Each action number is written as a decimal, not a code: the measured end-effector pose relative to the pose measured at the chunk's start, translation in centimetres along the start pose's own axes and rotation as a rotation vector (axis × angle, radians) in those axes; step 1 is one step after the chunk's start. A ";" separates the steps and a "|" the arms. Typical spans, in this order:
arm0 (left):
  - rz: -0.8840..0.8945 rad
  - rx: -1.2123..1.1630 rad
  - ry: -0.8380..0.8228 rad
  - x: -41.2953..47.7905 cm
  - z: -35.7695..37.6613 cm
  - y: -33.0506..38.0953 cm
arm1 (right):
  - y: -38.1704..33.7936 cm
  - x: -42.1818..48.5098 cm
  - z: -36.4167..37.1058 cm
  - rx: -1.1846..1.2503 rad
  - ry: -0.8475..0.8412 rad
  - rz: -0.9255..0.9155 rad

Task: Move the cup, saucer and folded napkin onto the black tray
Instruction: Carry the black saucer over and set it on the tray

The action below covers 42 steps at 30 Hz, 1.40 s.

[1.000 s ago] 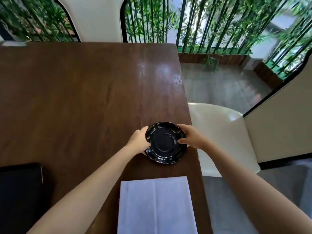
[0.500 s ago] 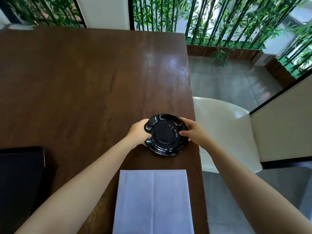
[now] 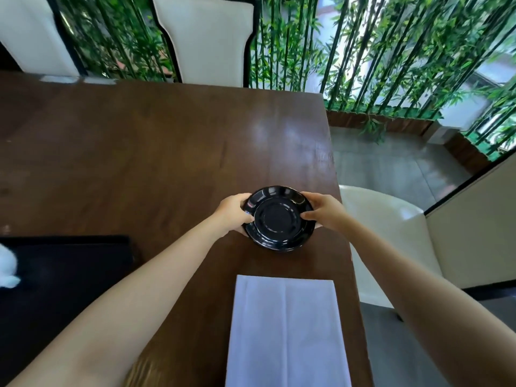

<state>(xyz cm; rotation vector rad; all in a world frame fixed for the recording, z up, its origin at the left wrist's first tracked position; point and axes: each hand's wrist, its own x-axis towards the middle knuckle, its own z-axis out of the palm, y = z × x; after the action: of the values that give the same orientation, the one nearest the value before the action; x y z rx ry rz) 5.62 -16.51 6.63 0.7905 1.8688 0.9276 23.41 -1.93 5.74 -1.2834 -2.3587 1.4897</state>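
saucer (image 3: 279,218) raised off table (image 3: 139,152); left grip (image 3: 233,212), right grip (image 3: 325,212) clamped on opposite rims.

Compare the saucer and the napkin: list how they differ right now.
The saucer is round, glossy and black; the napkin is rectangular, matte and pale. The left hand and right hand grip the saucer by its rim, while the napkin lies untouched, nearer the person. Neither is on the tray yet.

Both hands (image 3: 233,212) on black saucer (image 3: 279,219)
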 end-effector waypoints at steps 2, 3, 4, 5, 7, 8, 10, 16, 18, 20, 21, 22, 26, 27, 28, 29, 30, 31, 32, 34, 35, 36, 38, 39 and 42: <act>0.027 -0.011 0.029 -1.6 -2.0 -0.1 | -2.2 -0.6 1.0 0.006 -0.002 -0.021; 0.043 -0.004 0.045 -2.5 -3.0 -0.2 | -3.3 -1.0 1.6 0.009 -0.006 -0.036; 0.058 0.006 0.063 -3.4 -4.1 -0.4 | -4.5 -1.4 2.3 0.009 -0.011 -0.049; 0.066 0.008 0.082 -4.3 -5.3 -0.7 | -5.8 -1.7 3.1 0.006 -0.018 -0.061; 0.066 -0.024 0.121 -6.4 -7.7 -1.5 | -8.3 -2.5 4.9 0.000 -0.033 -0.088; 0.070 -0.041 0.141 -7.5 -9.0 -2.0 | -9.5 -2.8 5.9 0.001 -0.041 -0.102; 0.080 -0.049 0.183 -9.8 -11.5 -3.1 | -11.8 -3.5 8.2 0.011 -0.060 -0.135; 0.056 -0.163 0.296 -17.7 -19.5 -8.1 | -19.0 -5.6 16.6 0.028 -0.202 -0.220; 0.055 -0.174 0.315 -19.5 -21.3 -9.4 | -20.6 -6.1 18.7 0.027 -0.226 -0.241; 0.039 -0.183 0.359 -22.1 -23.8 -11.5 | -22.7 -6.8 22.1 0.026 -0.268 -0.266; 0.023 -0.194 0.380 -23.3 -25.0 -12.6 | -23.6 -7.1 23.9 0.029 -0.291 -0.273; -0.003 -0.209 0.407 -24.4 -26.1 -13.7 | -24.6 -7.4 25.7 0.037 -0.315 -0.276; -0.082 -0.264 0.513 -28.3 -29.9 -18.2 | -27.3 -8.3 32.3 0.064 -0.389 -0.267; -0.094 -0.258 0.533 -29.0 -30.7 -19.2 | -27.8 -8.5 33.7 0.069 -0.408 -0.268; -0.111 -0.256 0.558 -29.7 -31.4 -20.1 | -28.3 -8.6 35.1 0.071 -0.426 -0.270; -0.131 -0.263 0.582 -30.3 -32.1 -21.0 | -28.7 -8.7 36.4 0.072 -0.441 -0.271; -0.148 -0.276 0.596 -30.8 -32.7 -21.9 | -29.1 -8.7 37.7 0.073 -0.449 -0.270; -0.165 -0.287 0.606 -31.2 -33.3 -22.7 | -29.3 -8.7 39.0 0.075 -0.450 -0.266; -0.186 -0.290 0.617 -31.5 -33.8 -23.5 | -29.5 -8.8 40.2 0.073 -0.447 -0.259; -0.232 -0.281 0.640 -31.9 -34.6 -25.0 | -29.4 -8.8 42.6 0.062 -0.438 -0.243; -0.250 -0.273 0.645 -31.9 -34.9 -25.8 | -29.1 -8.9 43.7 0.059 -0.435 -0.233; -0.267 -0.260 0.647 -31.9 -35.2 -26.6 | -28.8 -8.9 44.8 0.060 -0.430 -0.219; -0.292 -0.232 0.647 -31.8 -35.5 -28.0 | -27.9 -9.0 46.6 0.054 -0.408 -0.200; -0.298 -0.222 0.645 -31.7 -35.6 -28.6 | -27.4 -8.9 47.4 0.042 -0.392 -0.200; -0.302 -0.188 0.626 -31.3 -35.5 -30.2 | -26.3 -8.8 48.9 -0.009 -0.361 -0.220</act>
<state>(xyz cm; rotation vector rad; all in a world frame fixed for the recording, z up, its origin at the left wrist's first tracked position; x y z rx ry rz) -17.98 -67.49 6.37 0.0857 2.3000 1.2184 -9.30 -47.58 3.35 -0.7732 -2.6144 1.7609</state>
